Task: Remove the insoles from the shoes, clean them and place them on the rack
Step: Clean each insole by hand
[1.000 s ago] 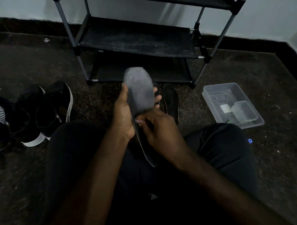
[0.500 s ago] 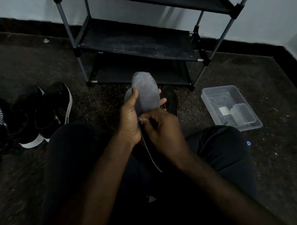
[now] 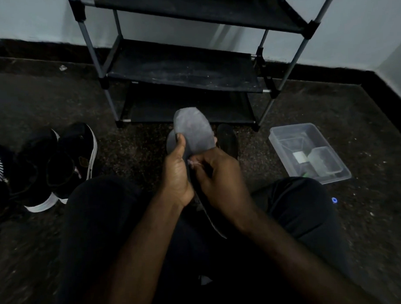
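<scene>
Insole [image 3: 195, 131] gripped between left hand [image 3: 176, 176] and, apparently, right hand [image 3: 219, 174].

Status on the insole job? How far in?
Done: a grey insole is out of its shoe. In hand: the left hand grips it upright while the right hand pinches at its middle, apparently cleaning. Left: no insole shows on the rack yet, and the black shoes sit on the floor; their insoles can't be seen.
</scene>
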Demonstrator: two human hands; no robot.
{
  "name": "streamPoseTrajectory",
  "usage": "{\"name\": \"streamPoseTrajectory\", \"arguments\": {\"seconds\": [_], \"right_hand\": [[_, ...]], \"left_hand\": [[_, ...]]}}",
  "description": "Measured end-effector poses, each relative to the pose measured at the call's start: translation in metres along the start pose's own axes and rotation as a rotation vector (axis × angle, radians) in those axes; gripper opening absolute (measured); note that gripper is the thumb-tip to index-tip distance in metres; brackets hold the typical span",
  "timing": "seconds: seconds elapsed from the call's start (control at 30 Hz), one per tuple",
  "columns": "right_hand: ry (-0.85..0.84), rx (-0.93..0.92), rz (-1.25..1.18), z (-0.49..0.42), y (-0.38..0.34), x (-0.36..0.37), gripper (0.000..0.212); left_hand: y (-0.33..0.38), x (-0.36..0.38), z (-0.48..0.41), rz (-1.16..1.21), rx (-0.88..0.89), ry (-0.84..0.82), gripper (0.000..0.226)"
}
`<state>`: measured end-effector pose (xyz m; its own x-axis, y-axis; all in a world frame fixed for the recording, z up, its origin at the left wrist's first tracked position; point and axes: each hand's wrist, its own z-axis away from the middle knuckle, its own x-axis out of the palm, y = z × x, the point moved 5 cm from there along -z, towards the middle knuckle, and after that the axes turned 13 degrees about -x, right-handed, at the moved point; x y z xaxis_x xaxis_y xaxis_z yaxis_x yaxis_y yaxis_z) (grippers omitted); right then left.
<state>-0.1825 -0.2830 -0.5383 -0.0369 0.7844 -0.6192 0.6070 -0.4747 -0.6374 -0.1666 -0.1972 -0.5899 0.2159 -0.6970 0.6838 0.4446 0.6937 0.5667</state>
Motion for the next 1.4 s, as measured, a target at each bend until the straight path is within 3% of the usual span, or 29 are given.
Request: {"name": "streamPoseTrajectory", "arguments": {"seconds": [0.2,0.43,0.67,0.87,0.97,1.07,1.3,1.4], "right_hand": [[0.152,0.08,0.128,-0.034,0.029,-0.021,0.012],[0.002,-0.029,0.062,-0.003,-0.001,-0.004,0.01],[0.207,0.109,0.113,-0.042,0.037,-0.028,0.009],[-0.02,-0.044,0.047,-0.02,-0.003,-0.004,0.01],[0.037,-0.033,0.069,-0.028,0.008,-0.014,0.01],[0.126,0.097,0.118,-0.047,0.031,-0.03,0.01],[-0.057,-0.075,0.006,-0.02,-0.009,-0.015,0.012],[-0.014,-0.042,0.026,-0.023,0.004,-0.017,0.009]], "left_hand": [[0.0,0.005,0.002,0.025,0.028,-0.018,0.054],[-0.001,0.001,-0.001,0.001,0.033,0.014,0.056],[-0.005,0.011,0.001,0.008,0.036,-0.082,0.057],[0.001,0.0,-0.002,0.002,0.08,-0.026,0.061],[-0.001,0.007,0.001,0.023,0.061,-0.044,0.055],[-0.004,0.013,0.001,0.019,0.068,-0.082,0.055],[0.002,0.005,0.001,-0.026,0.095,-0.073,0.058],[0.001,0.007,0.002,-0.012,0.075,-0.087,0.06]]}}
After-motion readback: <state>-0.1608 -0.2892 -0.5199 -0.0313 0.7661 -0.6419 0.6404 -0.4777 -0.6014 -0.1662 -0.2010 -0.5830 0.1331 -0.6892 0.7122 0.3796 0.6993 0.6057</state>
